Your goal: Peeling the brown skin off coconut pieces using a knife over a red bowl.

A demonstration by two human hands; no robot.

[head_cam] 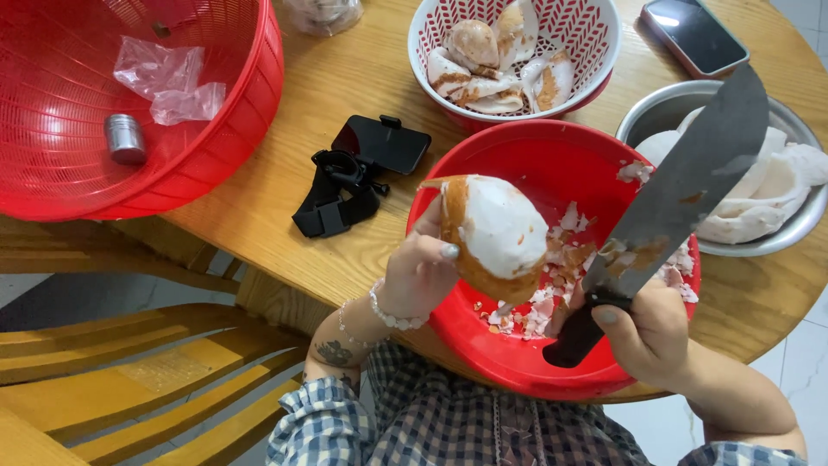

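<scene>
My left hand [417, 274] grips a partly peeled coconut piece [492, 233], white on top with brown skin along its lower side, held over a red bowl [517, 362]. My right hand [651, 332] is closed on the black handle of a large dark cleaver [686, 190], whose blade points up and to the right, apart from the coconut. White and brown shavings [556, 289] lie in the red bowl.
A red-and-white colander [604, 34] holds coconut pieces with brown skin. A metal bowl [655, 108] at right holds white peeled pieces. A big red basket [233, 129] at left contains a small metal cylinder and plastic wrap. A phone in a strap mount [362, 164] and another phone [694, 34] lie on the wooden table.
</scene>
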